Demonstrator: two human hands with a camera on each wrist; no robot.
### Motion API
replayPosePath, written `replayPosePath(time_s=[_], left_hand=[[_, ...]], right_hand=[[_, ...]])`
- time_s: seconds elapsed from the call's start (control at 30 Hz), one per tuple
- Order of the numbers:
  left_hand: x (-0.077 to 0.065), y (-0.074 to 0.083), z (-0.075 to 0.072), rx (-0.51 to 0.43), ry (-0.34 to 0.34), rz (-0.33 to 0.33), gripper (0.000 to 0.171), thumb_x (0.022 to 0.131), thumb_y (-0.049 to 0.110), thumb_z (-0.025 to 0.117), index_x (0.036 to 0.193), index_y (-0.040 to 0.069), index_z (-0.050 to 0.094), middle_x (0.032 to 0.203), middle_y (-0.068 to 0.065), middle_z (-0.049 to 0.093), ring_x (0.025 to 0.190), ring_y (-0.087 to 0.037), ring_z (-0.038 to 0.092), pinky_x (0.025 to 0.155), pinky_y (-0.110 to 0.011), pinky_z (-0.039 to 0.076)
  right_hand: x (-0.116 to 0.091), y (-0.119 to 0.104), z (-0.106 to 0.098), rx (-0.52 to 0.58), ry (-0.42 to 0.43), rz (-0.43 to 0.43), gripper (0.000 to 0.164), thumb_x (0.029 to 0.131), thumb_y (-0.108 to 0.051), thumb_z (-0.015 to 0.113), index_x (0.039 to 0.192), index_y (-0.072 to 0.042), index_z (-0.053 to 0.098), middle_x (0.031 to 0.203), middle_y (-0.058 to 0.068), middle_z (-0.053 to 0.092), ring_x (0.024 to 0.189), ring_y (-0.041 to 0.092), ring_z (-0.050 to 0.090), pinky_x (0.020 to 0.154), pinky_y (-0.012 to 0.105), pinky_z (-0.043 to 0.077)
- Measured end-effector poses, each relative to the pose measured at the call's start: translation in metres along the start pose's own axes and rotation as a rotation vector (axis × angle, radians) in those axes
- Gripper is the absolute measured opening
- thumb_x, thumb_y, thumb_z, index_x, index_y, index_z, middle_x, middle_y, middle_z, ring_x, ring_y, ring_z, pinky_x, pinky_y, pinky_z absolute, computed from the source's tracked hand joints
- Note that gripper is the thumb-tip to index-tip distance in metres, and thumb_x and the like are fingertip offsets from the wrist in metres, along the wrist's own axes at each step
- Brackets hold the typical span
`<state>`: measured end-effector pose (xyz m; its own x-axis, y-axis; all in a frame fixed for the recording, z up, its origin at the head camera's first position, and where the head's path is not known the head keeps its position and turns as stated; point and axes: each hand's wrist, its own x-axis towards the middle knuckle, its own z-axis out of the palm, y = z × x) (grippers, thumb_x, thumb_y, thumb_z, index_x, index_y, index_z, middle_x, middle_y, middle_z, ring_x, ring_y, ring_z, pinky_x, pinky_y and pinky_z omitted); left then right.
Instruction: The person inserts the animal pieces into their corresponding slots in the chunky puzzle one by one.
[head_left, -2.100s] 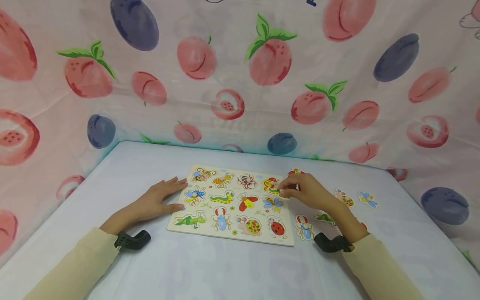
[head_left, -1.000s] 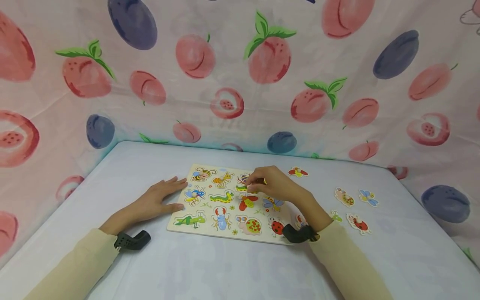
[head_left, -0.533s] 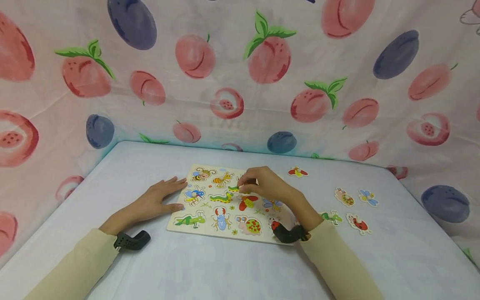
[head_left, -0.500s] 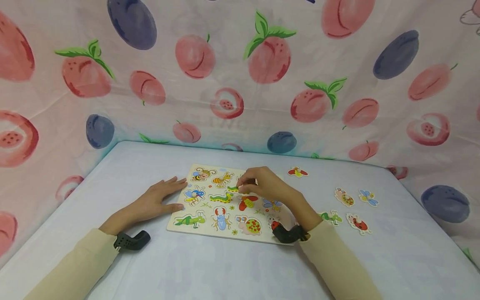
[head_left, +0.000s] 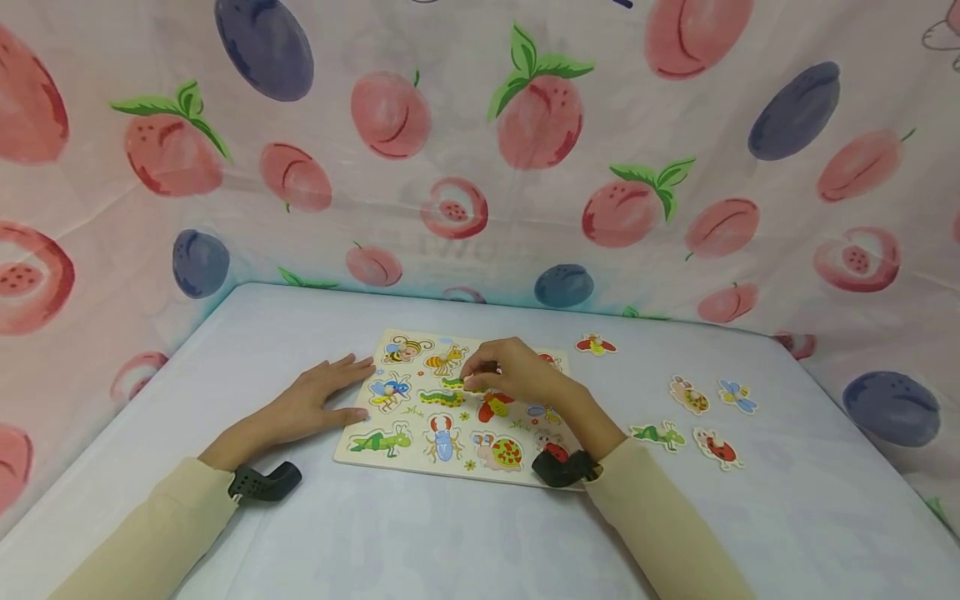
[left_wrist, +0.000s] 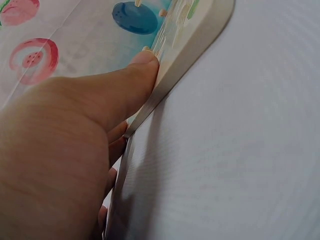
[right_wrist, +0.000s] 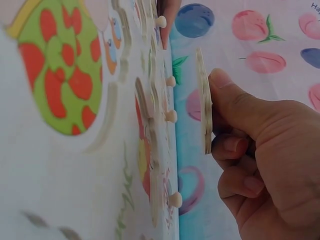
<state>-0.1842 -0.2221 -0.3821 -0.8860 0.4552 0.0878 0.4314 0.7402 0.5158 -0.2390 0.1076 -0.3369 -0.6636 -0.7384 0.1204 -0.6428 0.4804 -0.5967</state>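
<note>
My left hand (head_left: 307, 400) rests at the left edge of a wooden insect puzzle board (head_left: 420, 433), its fingers extended and thumb on the board. In the left wrist view, the thumb of that hand (left_wrist: 65, 140) lies on the board's edge (left_wrist: 190, 55). My right hand (head_left: 513, 371) pinches a green caterpillar puzzle piece (head_left: 452, 383) just above the printed caterpillar (head_left: 441, 399). The right wrist view shows this piece (right_wrist: 205, 110) edge-on, tilted off the board, at the thumb tip of the right hand (right_wrist: 280, 145). Its knob is hidden by the fingers.
Loose pieces lie to the right: a red-winged bug (head_left: 596, 344), a snail (head_left: 687, 395), a dragonfly (head_left: 737, 397), a grasshopper (head_left: 658, 435) and a ladybug (head_left: 718, 448). Knobs (right_wrist: 171, 116) stand up from the board. A fruit-print cloth (head_left: 480, 242) hangs behind.
My right hand has carried the caterpillar piece leftward from the board's right edge to over its middle. The left hand has stayed put. The loose beetle piece is now out of sight near my right forearm.
</note>
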Motion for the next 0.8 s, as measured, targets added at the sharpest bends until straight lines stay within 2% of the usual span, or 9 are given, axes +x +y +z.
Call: replayPosePath(time_s=[0.23,0.53,0.8], left_hand=[[0.000,0.000,0.001,0.001,0.003,-0.003,0.076,0.086,0.043,0.068,0.146,0.006,0.040,0.152,-0.009,0.033,0.142,-0.035,0.018,0.113,-0.055,0.008],[0.001,-0.002,0.001,0.006,0.001,0.027,0.075,0.087,0.044,0.067,0.146,0.006,0.040,0.152,-0.008,0.034,0.142,-0.034,0.019,0.114,-0.055,0.008],[-0.001,-0.001,0.001,0.010,0.017,0.042,0.075,0.087,0.044,0.066,0.145,0.003,0.040,0.151,-0.012,0.035,0.141,-0.037,0.020,0.113,-0.057,0.009]], right_hand=[[0.005,0.001,0.007,-0.006,-0.010,0.020,0.009,0.089,-0.022,0.069,0.095,-0.017,0.073,0.088,-0.010,0.064,0.076,0.009,0.056,0.067,0.024,0.051],[0.007,0.000,0.014,0.003,-0.043,0.025,0.008,0.089,-0.020,0.069,0.094,-0.016,0.073,0.087,-0.009,0.065,0.074,0.009,0.056,0.066,0.024,0.050],[0.007,0.005,0.023,0.043,-0.046,0.060,0.007,0.089,-0.023,0.069,0.094,-0.020,0.072,0.087,-0.012,0.065,0.075,0.008,0.057,0.067,0.025,0.051]])
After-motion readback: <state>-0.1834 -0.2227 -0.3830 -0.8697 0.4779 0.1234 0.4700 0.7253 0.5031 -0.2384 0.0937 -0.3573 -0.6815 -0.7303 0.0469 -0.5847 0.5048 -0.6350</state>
